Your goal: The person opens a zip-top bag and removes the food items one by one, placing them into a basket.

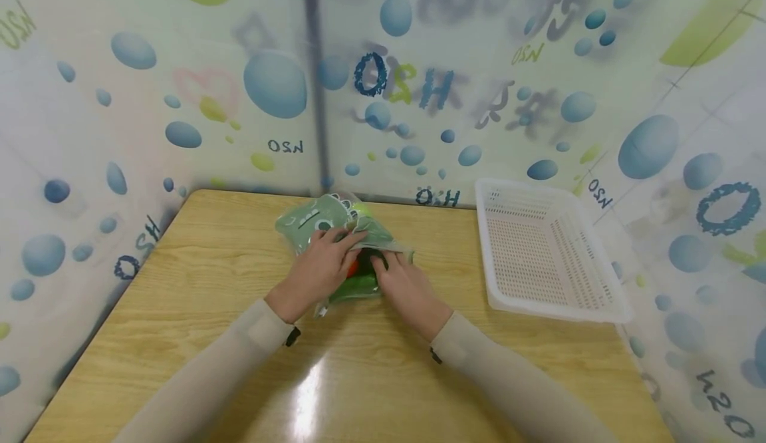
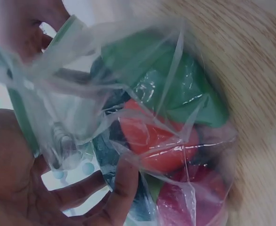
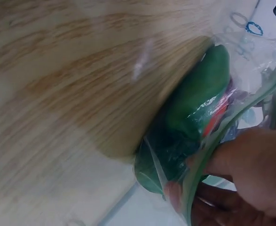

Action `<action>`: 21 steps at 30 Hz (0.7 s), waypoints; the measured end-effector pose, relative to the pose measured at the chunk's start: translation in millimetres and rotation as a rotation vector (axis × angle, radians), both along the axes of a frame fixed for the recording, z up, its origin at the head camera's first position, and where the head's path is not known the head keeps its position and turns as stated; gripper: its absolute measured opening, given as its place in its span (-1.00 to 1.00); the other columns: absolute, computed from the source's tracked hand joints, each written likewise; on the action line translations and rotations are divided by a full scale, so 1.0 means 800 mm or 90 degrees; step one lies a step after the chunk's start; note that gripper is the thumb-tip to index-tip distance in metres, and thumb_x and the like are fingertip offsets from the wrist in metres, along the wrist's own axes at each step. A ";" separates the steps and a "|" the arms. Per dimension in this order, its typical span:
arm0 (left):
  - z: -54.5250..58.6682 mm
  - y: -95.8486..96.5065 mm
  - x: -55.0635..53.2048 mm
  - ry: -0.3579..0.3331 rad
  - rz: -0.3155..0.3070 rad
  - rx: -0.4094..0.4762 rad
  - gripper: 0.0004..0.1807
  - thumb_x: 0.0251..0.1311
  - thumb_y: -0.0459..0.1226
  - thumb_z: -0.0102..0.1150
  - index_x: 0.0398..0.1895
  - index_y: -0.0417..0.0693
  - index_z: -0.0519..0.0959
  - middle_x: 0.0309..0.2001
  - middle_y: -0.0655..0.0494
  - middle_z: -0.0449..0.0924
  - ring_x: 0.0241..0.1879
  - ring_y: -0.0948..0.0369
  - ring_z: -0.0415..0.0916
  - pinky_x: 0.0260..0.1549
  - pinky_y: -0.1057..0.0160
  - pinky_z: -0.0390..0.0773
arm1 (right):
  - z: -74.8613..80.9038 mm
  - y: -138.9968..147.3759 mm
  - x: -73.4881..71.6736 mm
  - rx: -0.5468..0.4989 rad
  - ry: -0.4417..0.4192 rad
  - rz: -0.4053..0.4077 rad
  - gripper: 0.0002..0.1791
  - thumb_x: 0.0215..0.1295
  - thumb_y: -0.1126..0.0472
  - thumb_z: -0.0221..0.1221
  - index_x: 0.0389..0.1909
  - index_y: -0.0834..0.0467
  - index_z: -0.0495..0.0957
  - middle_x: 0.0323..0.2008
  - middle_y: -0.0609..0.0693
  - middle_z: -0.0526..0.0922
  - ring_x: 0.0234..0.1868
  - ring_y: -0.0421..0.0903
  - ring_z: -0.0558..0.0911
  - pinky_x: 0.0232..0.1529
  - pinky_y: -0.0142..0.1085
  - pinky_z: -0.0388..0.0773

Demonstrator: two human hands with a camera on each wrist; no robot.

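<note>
On the table lies a zip bag (image 1: pixel 320 220), with a green cartoon print on one side and clear film on the other. Through the film show a green pepper-like piece (image 2: pixel 161 80), a round red-orange piece (image 2: pixel 159 136) and a pinkish-red piece (image 2: pixel 192 197). My left hand (image 1: pixel 320 267) holds the bag's printed flap from the left, its fingers spread along it and one digit against the clear film. At the bag's mouth, my right hand (image 1: pixel 409 290) pinches the green zip edge (image 3: pixel 213 143), one fingertip showing through the film. Its other fingers are partly hidden.
A white perforated plastic basket (image 1: pixel 491 250) stands on the right of the wooden table (image 1: pixel 197 277). Behind the table and on both sides hang sheets (image 1: pixel 413 117) printed with bubbles and letters.
</note>
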State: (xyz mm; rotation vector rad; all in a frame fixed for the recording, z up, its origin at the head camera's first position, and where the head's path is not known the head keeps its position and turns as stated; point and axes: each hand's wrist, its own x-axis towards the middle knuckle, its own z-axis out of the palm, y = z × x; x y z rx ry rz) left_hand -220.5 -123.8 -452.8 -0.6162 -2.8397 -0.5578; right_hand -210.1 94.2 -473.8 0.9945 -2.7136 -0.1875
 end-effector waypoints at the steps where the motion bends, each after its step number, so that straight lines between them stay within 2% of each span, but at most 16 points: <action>1: 0.000 0.001 0.001 -0.003 0.002 -0.002 -0.52 0.86 -0.13 0.09 0.65 0.00 0.63 0.51 -0.31 0.69 0.56 -0.25 0.60 0.58 -0.34 0.51 | -0.001 0.000 -0.001 0.001 -0.006 -0.008 -0.49 0.68 0.32 0.38 0.55 0.22 0.60 0.52 0.27 0.63 0.48 0.20 0.72 0.10 -0.16 0.91; 5: -0.001 0.003 0.002 -0.005 0.007 -0.017 -0.51 0.86 -0.12 0.08 0.67 0.01 0.61 0.51 -0.29 0.70 0.55 -0.24 0.60 0.59 -0.32 0.51 | -0.004 0.000 -0.006 0.005 -0.026 -0.028 -0.44 0.69 0.35 0.34 0.62 0.20 0.55 0.56 0.32 0.59 0.51 0.24 0.68 0.20 -0.10 0.89; 8: -0.002 0.004 0.002 0.006 0.007 -0.027 -0.51 0.86 -0.11 0.08 0.67 0.01 0.62 0.50 -0.28 0.71 0.54 -0.23 0.61 0.56 -0.30 0.52 | -0.003 -0.001 -0.007 0.003 -0.032 -0.032 -0.43 0.71 0.36 0.31 0.65 0.21 0.53 0.56 0.36 0.57 0.49 0.26 0.69 0.21 -0.08 0.89; 14: -0.005 0.005 0.004 0.020 0.001 -0.030 -0.51 0.86 -0.08 0.09 0.65 0.02 0.63 0.49 -0.27 0.72 0.50 -0.25 0.64 0.54 -0.30 0.55 | -0.002 -0.002 -0.007 -0.025 -0.052 -0.032 -0.51 0.77 0.36 0.24 0.59 0.25 0.54 0.40 0.39 0.64 0.23 0.26 0.81 -0.08 -0.09 0.93; 16: -0.006 0.005 0.004 0.016 0.002 -0.033 -0.51 0.86 -0.08 0.09 0.65 0.03 0.63 0.49 -0.27 0.72 0.48 -0.26 0.64 0.53 -0.31 0.56 | -0.001 -0.002 -0.007 -0.032 -0.060 -0.033 -0.54 0.77 0.35 0.24 0.57 0.26 0.53 0.36 0.40 0.67 0.19 0.28 0.82 -0.10 -0.07 0.93; 21: -0.006 0.006 0.005 -0.010 0.010 -0.029 -0.50 0.86 -0.07 0.08 0.67 0.06 0.61 0.51 -0.27 0.70 0.48 -0.29 0.62 0.54 -0.32 0.56 | -0.001 -0.003 -0.007 -0.037 -0.054 -0.033 -0.48 0.71 0.28 0.36 0.55 0.25 0.49 0.36 0.39 0.73 0.23 0.29 0.83 0.05 -0.01 0.92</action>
